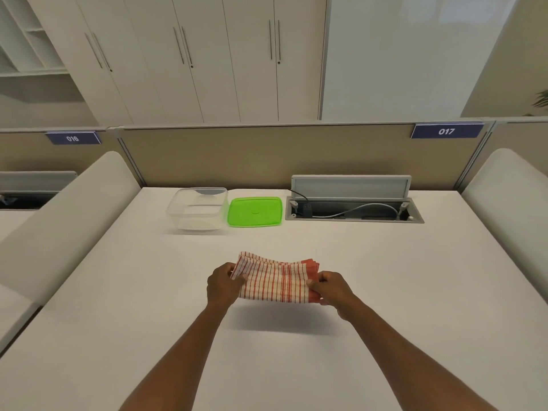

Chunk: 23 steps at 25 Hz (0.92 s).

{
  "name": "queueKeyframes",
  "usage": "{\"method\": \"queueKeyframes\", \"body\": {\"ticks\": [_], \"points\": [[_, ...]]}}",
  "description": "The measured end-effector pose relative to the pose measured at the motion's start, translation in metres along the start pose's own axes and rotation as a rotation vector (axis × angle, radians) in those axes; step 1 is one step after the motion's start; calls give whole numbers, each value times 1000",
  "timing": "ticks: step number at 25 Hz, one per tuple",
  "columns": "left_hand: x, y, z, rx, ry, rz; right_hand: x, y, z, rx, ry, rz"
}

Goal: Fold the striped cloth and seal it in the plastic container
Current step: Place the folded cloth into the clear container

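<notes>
The red-and-white striped cloth [275, 278] is folded into a small rectangle and held above the white table, casting a shadow below. My left hand [224, 281] grips its left end and my right hand [329, 287] pinches its right end. Farther back on the table stands the clear plastic container [197, 209], open with nothing in it. Its green lid [254, 211] lies flat just to the right of it.
An open cable hatch [353, 210] with a raised flap and wires sits at the back right of the white table [385, 277]. White padded dividers [59, 226] flank both sides. A beige partition runs along the far edge.
</notes>
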State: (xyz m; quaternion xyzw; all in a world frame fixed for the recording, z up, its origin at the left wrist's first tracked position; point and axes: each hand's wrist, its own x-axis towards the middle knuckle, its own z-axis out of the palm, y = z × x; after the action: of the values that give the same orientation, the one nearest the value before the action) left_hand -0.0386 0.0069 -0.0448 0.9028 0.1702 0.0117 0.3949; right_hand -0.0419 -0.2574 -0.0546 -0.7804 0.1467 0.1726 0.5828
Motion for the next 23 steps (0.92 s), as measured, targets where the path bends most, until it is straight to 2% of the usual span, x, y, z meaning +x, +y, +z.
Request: {"method": "queueKeyframes", "body": {"ticks": [4,10,19,23], "points": [[18,-2,-20,3,9,34,14,-17,18,-13,29,-17],[77,-8,-74,41,63,83,52,-77,63,-42,40,-86],[204,-13,-148,80,117,119,133,-183,138,-46,51,-180],[263,-17,-167,80,127,114,175,-224,172,-121,111,-196]]}}
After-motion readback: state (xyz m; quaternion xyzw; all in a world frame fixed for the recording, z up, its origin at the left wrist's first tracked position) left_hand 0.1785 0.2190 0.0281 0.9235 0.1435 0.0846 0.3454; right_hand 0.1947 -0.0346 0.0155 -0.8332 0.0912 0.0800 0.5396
